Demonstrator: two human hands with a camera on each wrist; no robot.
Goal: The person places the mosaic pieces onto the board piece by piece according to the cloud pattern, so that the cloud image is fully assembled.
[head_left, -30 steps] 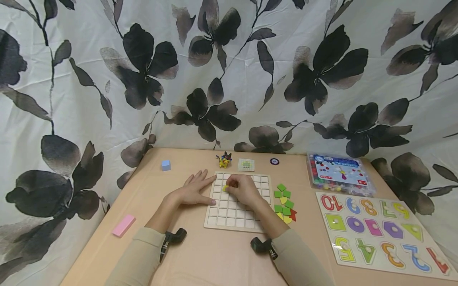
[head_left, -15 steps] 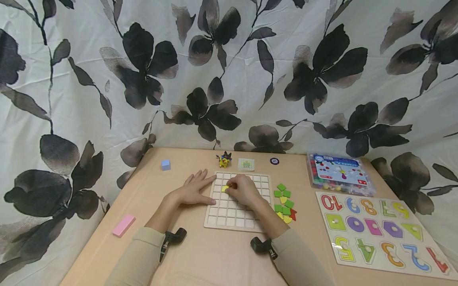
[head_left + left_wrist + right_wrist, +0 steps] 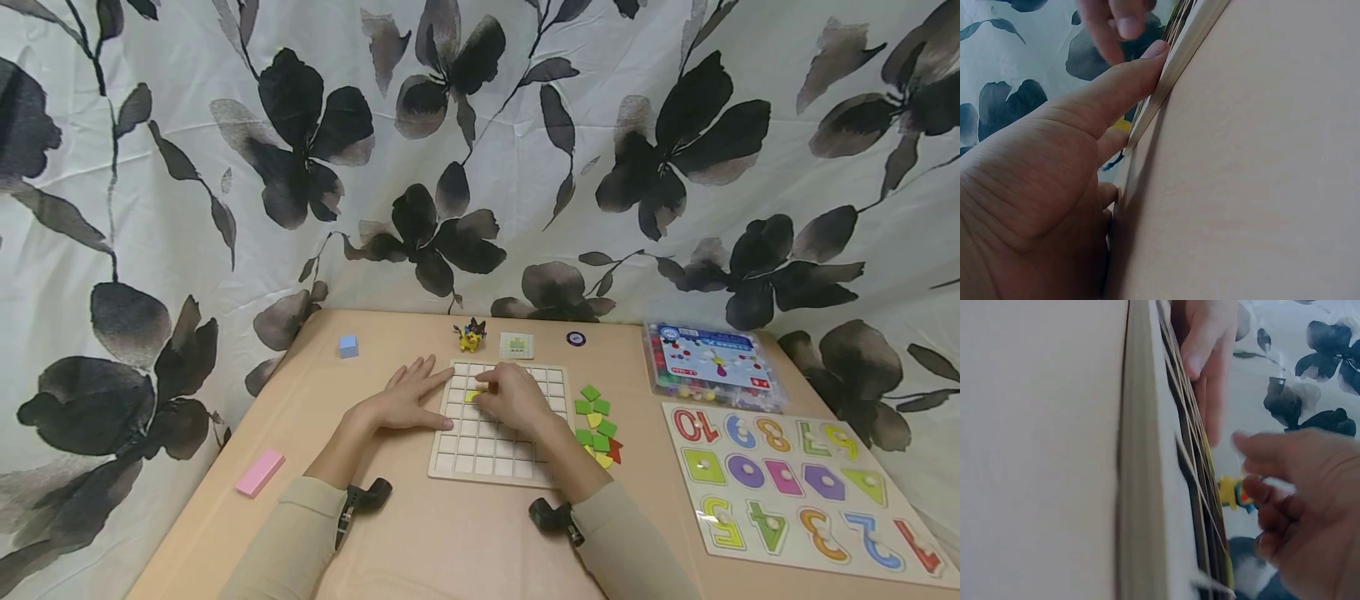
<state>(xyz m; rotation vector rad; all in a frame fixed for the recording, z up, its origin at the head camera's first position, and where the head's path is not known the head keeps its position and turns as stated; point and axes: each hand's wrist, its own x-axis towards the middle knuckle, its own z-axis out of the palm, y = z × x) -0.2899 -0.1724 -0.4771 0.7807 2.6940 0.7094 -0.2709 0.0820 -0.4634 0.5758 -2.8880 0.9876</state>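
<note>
The left hand (image 3: 397,403) lies spread beside the grid board (image 3: 463,463), its thumb touching the left edge and its outstretched index finger reaching the upper corner; it has hold of nothing and appears to be steadying the board on the tabletop (image 3: 442,533). The right hand (image 3: 519,402) is over the upper left part of the grid. Its index finger and thumb stand apart with nothing visible between them, and the other fingers are bent inward; whether a fingertip touches the board is hard to tell.

The yellow piece (image 3: 472,397) lies on the grid just beside those fingers, partly hidden by them. The step in hand looks like placing or adjusting this piece. More green squares (image 3: 601,442), yellow pieces (image 3: 602,460) and a red piece (image 3: 615,451) lie in a loose group to the right of the board, and a small picture card (image 3: 517,346) lies beyond its far edge. Next, the work likely calls for leaving this piece square in its cell, then bringing another from the group, perhaps checked against the card.
</note>
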